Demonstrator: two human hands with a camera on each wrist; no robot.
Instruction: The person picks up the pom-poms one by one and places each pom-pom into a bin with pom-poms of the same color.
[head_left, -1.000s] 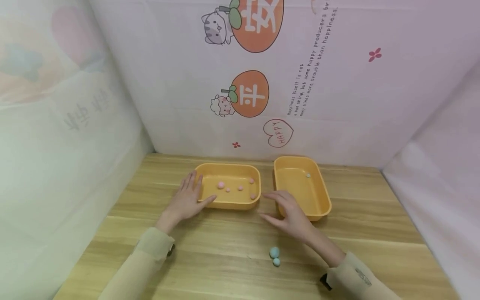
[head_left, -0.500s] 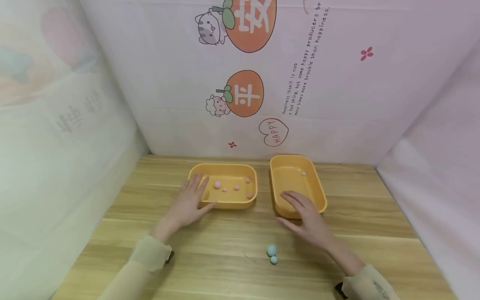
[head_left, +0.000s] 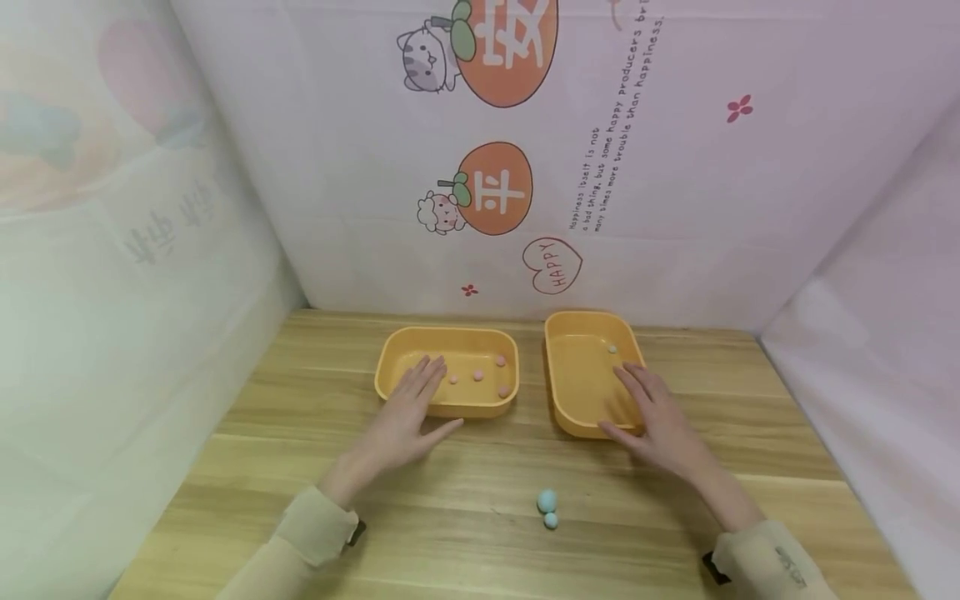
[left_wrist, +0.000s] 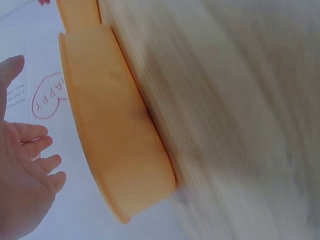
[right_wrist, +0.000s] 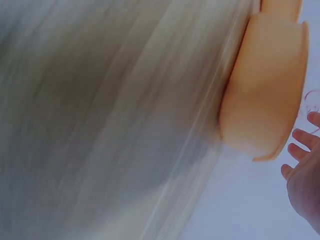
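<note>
In the head view, my left hand [head_left: 401,421] is over the near-left part of a yellow tray [head_left: 491,410] with small pink balls [head_left: 477,376] in it. Its fingers are extended and hold nothing; the left wrist view shows them apart from the tray's side wall [left_wrist: 117,125]. My right hand [head_left: 667,425] hovers by the right side of a second yellow tray [head_left: 588,375], fingers spread, nothing held. Whether it touches the rim I cannot tell. A small light-blue ball [head_left: 612,349] lies inside that tray. Two more light-blue balls, a larger one [head_left: 547,501] and a smaller one [head_left: 551,521], rest on the table between my forearms.
The wooden table [head_left: 450,517] carries both trays near its back edge, a narrow gap between them. A white printed cloth [head_left: 360,183] rises behind, and white cloth also hangs at the left and right sides.
My right hand has moved rightward, from the gap between the trays across to the right tray's far side. The left hand has shifted right over its tray, now covering the largest pink ball.
</note>
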